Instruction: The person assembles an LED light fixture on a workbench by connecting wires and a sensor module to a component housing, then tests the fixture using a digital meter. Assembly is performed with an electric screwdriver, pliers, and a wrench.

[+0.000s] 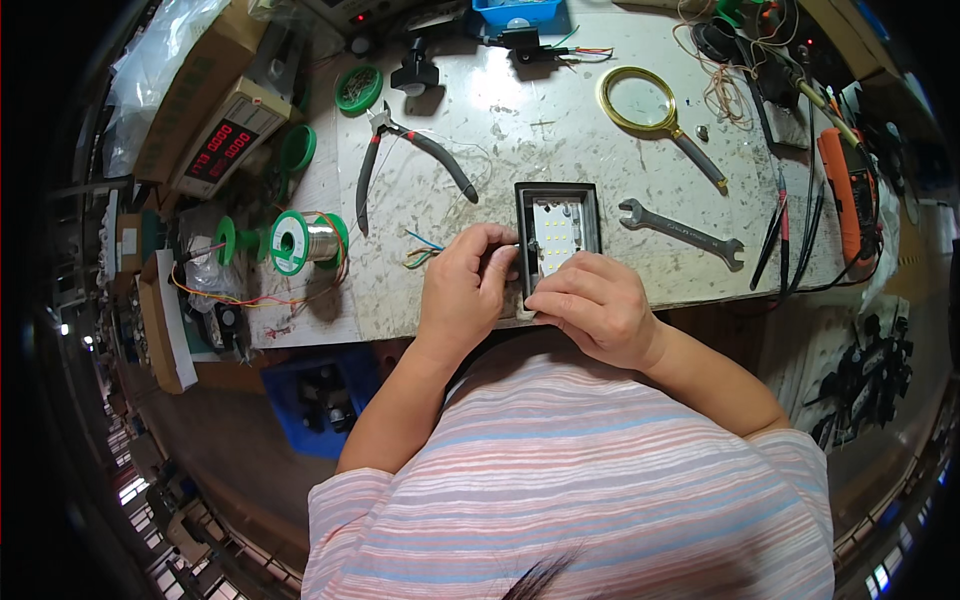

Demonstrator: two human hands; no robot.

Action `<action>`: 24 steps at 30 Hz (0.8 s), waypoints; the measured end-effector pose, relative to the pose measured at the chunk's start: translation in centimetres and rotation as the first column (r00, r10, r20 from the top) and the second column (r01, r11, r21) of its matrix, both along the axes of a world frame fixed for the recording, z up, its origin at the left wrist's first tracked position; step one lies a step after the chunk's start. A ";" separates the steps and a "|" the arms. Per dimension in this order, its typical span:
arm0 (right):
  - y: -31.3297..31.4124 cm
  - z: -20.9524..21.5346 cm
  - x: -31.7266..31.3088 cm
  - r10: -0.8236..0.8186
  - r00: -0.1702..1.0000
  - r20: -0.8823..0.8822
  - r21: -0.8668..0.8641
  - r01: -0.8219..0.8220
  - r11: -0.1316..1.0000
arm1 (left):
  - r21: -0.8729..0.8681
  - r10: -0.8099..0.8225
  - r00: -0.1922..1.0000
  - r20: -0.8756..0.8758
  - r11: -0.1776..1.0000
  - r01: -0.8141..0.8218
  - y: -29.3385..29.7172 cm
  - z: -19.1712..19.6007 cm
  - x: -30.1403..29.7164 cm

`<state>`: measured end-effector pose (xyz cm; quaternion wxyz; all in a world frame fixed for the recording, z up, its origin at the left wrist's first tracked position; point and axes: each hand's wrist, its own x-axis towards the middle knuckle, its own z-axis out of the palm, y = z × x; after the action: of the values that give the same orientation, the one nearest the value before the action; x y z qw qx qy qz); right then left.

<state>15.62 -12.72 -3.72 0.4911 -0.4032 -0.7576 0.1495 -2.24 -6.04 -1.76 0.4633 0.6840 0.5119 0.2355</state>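
Scuffed workbench (pixel 540 140) bears the black lamp housing (pixel 588 215) at its near edge; left hand (pixel 468 278) and right hand (pixel 597 308) have fingertips together — on what, unclear — so best brace it, sparing the LED board (pixel 553 238).

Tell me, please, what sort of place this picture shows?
It is probably an electronics assembly or repair workshop. A spool of solder-like wire, a pair of cutting pliers and a black-framed panel that looks like an LED lamp suggest it.
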 end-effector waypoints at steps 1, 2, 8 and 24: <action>0.0 0.0 0.0 -0.001 1.000 0.002 0.001 0.001 1.000 | 0.012 -0.012 1.000 -0.005 1.000 0.012 0.0 0.0 0.0; 0.0 0.1 0.1 -0.003 1.000 0.008 -0.005 0.003 1.000 | 0.013 -0.013 1.000 -0.002 1.000 0.013 0.1 0.0 0.0; 0.1 1.6 1.5 -0.038 0.997 0.070 0.056 0.035 0.998 | 0.077 -0.008 0.998 0.068 0.997 0.003 0.1 0.1 0.0; 12.0 9.9 8.1 -0.300 0.950 0.093 0.034 0.298 0.954 | 0.627 0.020 1.000 0.007 0.779 -0.020 -0.2 0.2 -2.7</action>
<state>23.67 -0.77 6.15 0.4748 -0.5150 -0.7122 0.0461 -4.94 -6.25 -1.53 0.2072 0.7936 0.4119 0.3970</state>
